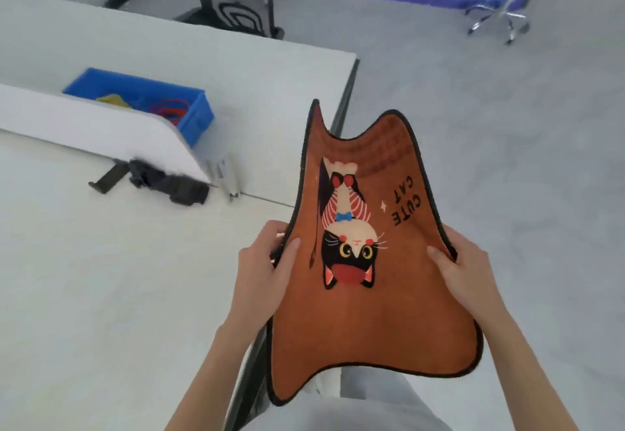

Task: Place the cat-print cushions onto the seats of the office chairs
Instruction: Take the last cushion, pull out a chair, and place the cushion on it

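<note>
— What are the hands doing?
— The left hand [262, 261] and right hand [465, 268] are gripping the cushion's [358, 322] side edges.
— Where is it hanging?
— In the air beside the desk [101, 278], above the floor [524, 159].

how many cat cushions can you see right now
1: the orange cat-print cushion, held between the left hand and right hand. Others may be out of view.

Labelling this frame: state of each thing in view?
cat-print cushion: held in the air by both side edges, sagging, print up.
left hand: gripping the cushion's left edge.
right hand: gripping its right edge.
blue bin: open, on the desk, items inside.
office chair: base only visible.
</note>
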A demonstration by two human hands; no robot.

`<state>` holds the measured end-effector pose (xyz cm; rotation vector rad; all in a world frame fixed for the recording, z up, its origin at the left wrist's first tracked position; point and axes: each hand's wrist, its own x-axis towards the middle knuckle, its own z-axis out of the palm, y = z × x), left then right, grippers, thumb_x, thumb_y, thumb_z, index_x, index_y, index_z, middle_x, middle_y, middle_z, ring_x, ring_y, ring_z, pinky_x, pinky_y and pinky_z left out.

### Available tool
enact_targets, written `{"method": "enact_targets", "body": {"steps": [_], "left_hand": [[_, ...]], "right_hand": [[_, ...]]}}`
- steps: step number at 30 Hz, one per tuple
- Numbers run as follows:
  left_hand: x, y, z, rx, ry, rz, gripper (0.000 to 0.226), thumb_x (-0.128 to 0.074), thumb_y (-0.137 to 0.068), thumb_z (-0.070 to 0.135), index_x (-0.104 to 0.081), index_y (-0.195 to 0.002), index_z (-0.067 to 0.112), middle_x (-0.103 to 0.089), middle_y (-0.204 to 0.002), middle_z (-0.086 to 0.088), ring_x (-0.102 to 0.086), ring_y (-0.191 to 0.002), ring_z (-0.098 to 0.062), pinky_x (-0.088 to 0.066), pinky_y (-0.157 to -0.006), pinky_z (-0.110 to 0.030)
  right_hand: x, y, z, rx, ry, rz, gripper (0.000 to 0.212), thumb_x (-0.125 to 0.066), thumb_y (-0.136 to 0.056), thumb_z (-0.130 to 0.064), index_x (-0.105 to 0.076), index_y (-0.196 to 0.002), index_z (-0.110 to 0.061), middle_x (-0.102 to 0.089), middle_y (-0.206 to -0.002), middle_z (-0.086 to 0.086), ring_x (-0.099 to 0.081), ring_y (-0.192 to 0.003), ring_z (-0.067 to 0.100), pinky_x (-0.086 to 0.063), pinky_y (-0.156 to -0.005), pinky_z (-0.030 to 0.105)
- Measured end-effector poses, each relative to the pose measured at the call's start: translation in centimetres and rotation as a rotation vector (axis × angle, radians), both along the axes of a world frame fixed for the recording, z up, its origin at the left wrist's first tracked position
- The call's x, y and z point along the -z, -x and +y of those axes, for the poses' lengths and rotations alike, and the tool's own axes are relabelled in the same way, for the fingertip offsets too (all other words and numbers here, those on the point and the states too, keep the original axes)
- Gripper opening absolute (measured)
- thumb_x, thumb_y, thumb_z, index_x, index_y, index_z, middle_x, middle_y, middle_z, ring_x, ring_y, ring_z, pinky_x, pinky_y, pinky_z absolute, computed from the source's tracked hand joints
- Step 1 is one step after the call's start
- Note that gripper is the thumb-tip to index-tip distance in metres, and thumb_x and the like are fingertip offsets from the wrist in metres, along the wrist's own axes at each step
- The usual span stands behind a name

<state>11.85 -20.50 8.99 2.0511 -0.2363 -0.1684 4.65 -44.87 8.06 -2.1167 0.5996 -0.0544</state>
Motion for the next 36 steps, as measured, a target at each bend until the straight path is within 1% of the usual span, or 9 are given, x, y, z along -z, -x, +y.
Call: {"method": "enact_targets", "body": {"steps": [3,6,11,13,16,20,29,32,36], "left_hand": [[1.5,-3.0,-5.8,0.103,0.000,0.037,0.020,-0.052,-0.091,0.023,-0.047,-0.083,0.041,-0.061,-0.078,0.018,-0.061,-0.070,0.008,-0.047,-0.058,-0.009],[3.0,-6.5,-12.6,0.210,-0.026,0.030,0.011,-0.051,-0.092,0.024,-0.049,-0.088,0.034,-0.060,-0.082,0.017,-0.059,-0.075,0.010,-0.048,-0.063,-0.014],[4.1,-13.6,-24.8,0.283,-0.044,0.023,0.007,-0.052,-0.091,0.022,-0.054,-0.090,0.028,-0.067,-0.081,0.002,-0.064,-0.073,-0.015,-0.053,-0.068,-0.033],[4.0,-16.1,-28.1,0.259,-0.037,0.028,0.006,-0.051,-0.091,0.021,-0.056,-0.096,0.022,-0.066,-0.082,0.005,-0.064,-0.074,-0.015,-0.052,-0.069,-0.033],[3.7,-20.8,-32.9,0.198,-0.007,0.030,0.009,-0.051,-0.092,0.020,-0.056,-0.099,0.020,-0.064,-0.084,0.010,-0.064,-0.078,-0.008,-0.053,-0.072,-0.028],[3.4,-27.9,-37.9,0.099,0.061,0.032,0.009,-0.050,-0.092,0.017,-0.054,-0.101,0.017,-0.063,-0.079,0.011,-0.062,-0.065,0.006,-0.051,-0.057,-0.010],[4.7,-50.5,-48.8,-0.035,0.120,0.054,0.007,-0.049,-0.093,0.024,-0.051,-0.099,0.023,-0.062,-0.078,0.011,-0.062,-0.061,0.008,-0.051,-0.052,-0.009],[3.2,-59.0,-52.8,-0.015,0.123,0.057,0.006,-0.048,-0.094,0.021,-0.051,-0.099,0.023,-0.063,-0.076,0.007,-0.062,-0.058,0.006,-0.050,-0.051,-0.009],[1.6,-68.6,-57.1,0.001,0.105,0.048,0.014,-0.047,-0.094,0.024,-0.049,-0.088,0.036,-0.063,-0.079,0.008,-0.063,-0.062,0.001,-0.051,-0.053,-0.011]], "right_hand": [[1.1,1.8,-5.0,0.183,0.017,0.020,0.033,-0.048,-0.092,-0.010,-0.057,-0.122,-0.019,-0.061,-0.102,-0.007,-0.054,-0.087,0.008,-0.037,-0.071,0.012],[2.6,1.9,-9.9,0.335,-0.019,0.029,0.033,-0.047,-0.093,-0.009,-0.056,-0.124,-0.015,-0.058,-0.105,-0.006,-0.052,-0.092,0.011,-0.038,-0.084,0.021],[4.1,-2.6,-19.0,0.448,-0.050,0.059,0.035,-0.046,-0.093,-0.010,-0.054,-0.126,-0.017,-0.057,-0.104,-0.010,-0.054,-0.094,0.013,-0.038,-0.086,0.022],[3.5,-5.6,-22.1,0.421,-0.043,0.060,0.034,-0.046,-0.093,-0.011,-0.055,-0.125,-0.020,-0.057,-0.102,-0.013,-0.056,-0.094,0.012,-0.039,-0.084,0.021],[2.1,-11.7,-28.1,0.348,-0.020,0.054,0.034,-0.044,-0.094,-0.012,-0.055,-0.125,-0.022,-0.058,-0.102,-0.012,-0.054,-0.087,0.006,-0.040,-0.084,0.019],[0.8,-21.8,-35.0,0.230,0.024,0.032,0.035,-0.043,-0.094,-0.014,-0.053,-0.127,-0.022,-0.058,-0.104,-0.010,-0.052,-0.090,0.008,-0.039,-0.085,0.020],[2.1,-46.7,-46.2,0.113,0.083,0.045,0.036,-0.041,-0.096,-0.016,-0.050,-0.130,-0.021,-0.063,-0.122,0.002,-0.059,-0.107,0.023,-0.041,-0.091,0.025],[1.2,-53.8,-49.9,0.150,0.073,0.025,0.037,-0.041,-0.095,-0.014,-0.049,-0.131,-0.021,-0.063,-0.119,-0.001,-0.059,-0.105,0.020,-0.040,-0.090,0.023],[0.8,-61.8,-54.0,0.205,0.037,0.006,0.038,-0.043,-0.094,-0.012,-0.049,-0.131,-0.022,-0.057,-0.107,-0.010,-0.053,-0.093,0.009,-0.039,-0.087,0.021]]}}
